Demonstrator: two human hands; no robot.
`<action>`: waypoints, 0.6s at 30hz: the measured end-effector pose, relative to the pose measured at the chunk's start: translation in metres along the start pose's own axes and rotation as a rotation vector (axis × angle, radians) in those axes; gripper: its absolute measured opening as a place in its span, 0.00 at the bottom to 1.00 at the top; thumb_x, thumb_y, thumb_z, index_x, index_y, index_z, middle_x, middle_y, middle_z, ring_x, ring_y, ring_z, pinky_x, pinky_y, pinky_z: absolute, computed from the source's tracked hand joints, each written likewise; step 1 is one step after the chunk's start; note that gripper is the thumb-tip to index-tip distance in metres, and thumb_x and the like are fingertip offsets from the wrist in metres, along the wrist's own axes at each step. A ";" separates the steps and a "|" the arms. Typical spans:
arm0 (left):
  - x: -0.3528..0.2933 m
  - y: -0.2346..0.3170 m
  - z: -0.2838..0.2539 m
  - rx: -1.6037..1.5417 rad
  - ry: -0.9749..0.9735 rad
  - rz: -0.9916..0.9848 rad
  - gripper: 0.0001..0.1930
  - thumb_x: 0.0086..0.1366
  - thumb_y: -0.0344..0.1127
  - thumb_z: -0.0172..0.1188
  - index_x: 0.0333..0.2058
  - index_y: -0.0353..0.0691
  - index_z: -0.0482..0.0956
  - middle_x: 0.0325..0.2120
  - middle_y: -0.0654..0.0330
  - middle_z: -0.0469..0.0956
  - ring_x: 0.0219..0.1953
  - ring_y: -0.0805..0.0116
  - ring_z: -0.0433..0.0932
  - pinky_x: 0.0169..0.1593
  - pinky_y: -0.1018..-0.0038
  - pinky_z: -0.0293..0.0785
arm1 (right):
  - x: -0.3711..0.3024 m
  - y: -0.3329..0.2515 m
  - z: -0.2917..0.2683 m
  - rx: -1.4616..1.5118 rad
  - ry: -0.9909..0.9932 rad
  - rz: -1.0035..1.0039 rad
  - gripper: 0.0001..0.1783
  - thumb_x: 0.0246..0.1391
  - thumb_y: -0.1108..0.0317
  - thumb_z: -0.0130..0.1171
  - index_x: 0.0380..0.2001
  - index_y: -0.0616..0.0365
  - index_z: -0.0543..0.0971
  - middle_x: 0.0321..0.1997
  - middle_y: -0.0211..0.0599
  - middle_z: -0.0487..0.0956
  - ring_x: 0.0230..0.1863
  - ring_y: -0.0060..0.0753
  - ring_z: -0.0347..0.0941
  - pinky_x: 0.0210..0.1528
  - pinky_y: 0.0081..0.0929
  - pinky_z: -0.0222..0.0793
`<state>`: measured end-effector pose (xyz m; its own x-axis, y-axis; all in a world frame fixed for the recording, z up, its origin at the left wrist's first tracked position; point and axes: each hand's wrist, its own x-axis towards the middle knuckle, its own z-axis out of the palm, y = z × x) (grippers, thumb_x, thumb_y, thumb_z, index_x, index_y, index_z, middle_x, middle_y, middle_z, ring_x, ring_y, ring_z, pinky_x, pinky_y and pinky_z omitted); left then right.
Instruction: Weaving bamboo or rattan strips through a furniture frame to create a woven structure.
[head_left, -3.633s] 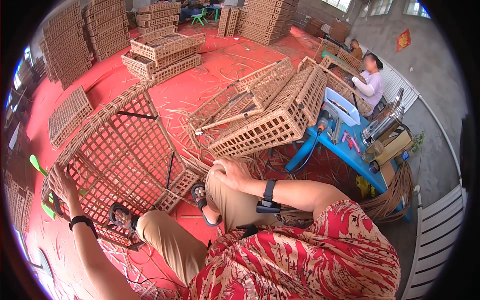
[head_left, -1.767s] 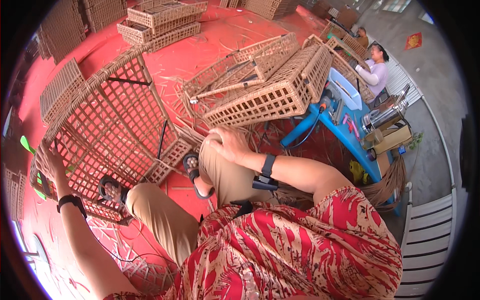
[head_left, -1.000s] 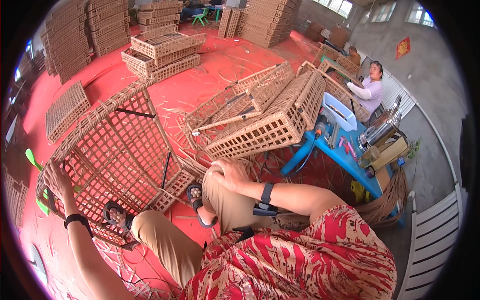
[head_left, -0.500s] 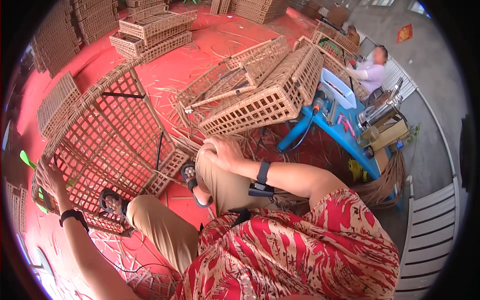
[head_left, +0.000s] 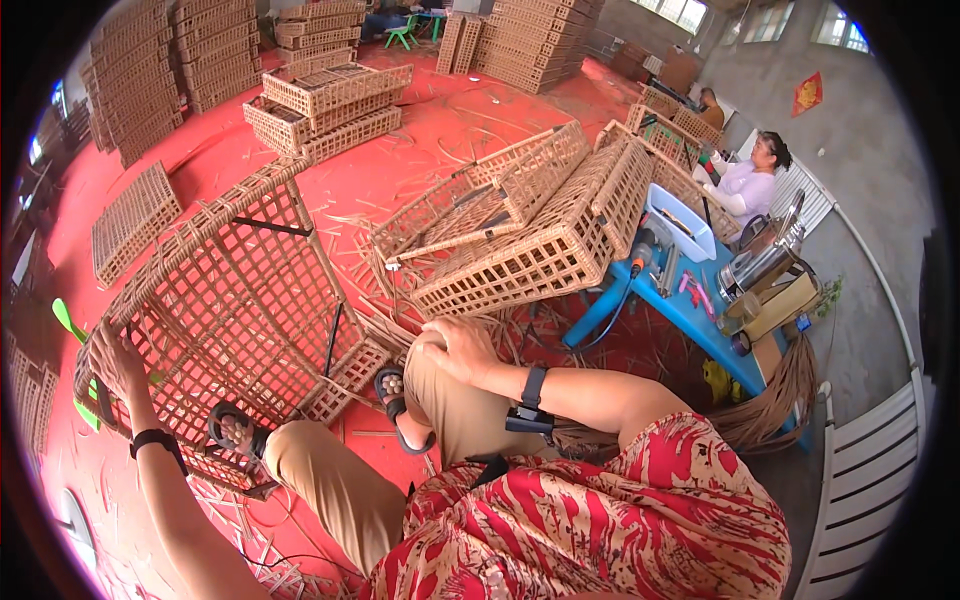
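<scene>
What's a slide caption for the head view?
Left grip touching a wicker basket, right grip resting on the knee.

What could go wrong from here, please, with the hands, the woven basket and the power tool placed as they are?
1. The left hand is at the edge of the tilted woven basket, while the right hand rests on the knee; the basket might shift if bumped.
2. The power tool's cord hangs beside the blue table, so it could get snagged.
</scene>
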<state>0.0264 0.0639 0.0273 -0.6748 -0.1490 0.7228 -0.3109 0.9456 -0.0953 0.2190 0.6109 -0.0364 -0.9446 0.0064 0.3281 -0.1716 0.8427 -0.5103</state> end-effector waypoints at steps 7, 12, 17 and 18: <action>-0.001 0.003 0.003 0.001 0.014 0.002 0.28 0.59 0.36 0.55 0.59 0.44 0.62 0.53 0.56 0.68 0.57 0.57 0.64 0.60 0.60 0.56 | 0.000 0.004 0.000 -0.011 -0.028 0.031 0.20 0.48 0.55 0.54 0.39 0.57 0.76 0.41 0.43 0.75 0.49 0.47 0.69 0.54 0.40 0.61; 0.001 0.003 0.003 -0.023 0.016 0.004 0.28 0.58 0.35 0.56 0.58 0.44 0.62 0.53 0.56 0.68 0.57 0.57 0.64 0.60 0.60 0.56 | 0.005 0.003 -0.005 0.009 -0.058 0.042 0.20 0.48 0.55 0.55 0.40 0.57 0.76 0.42 0.43 0.75 0.48 0.46 0.69 0.53 0.41 0.62; 0.001 0.006 -0.007 -0.078 0.057 -0.004 0.26 0.57 0.33 0.56 0.56 0.43 0.65 0.51 0.55 0.68 0.56 0.56 0.64 0.60 0.62 0.56 | 0.002 0.010 0.003 0.002 -0.005 -0.012 0.20 0.48 0.55 0.56 0.40 0.57 0.76 0.42 0.43 0.76 0.49 0.46 0.70 0.53 0.41 0.63; 0.003 0.016 -0.016 -0.083 0.027 0.026 0.26 0.56 0.32 0.57 0.55 0.41 0.65 0.50 0.54 0.68 0.56 0.56 0.63 0.61 0.62 0.55 | 0.003 0.005 -0.002 0.024 0.007 -0.006 0.19 0.49 0.55 0.56 0.40 0.57 0.76 0.42 0.43 0.76 0.49 0.47 0.70 0.53 0.42 0.62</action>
<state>0.0302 0.0828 0.0385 -0.6630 -0.1176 0.7393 -0.2364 0.9699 -0.0577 0.2163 0.6167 -0.0364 -0.9416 0.0053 0.3366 -0.1838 0.8297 -0.5270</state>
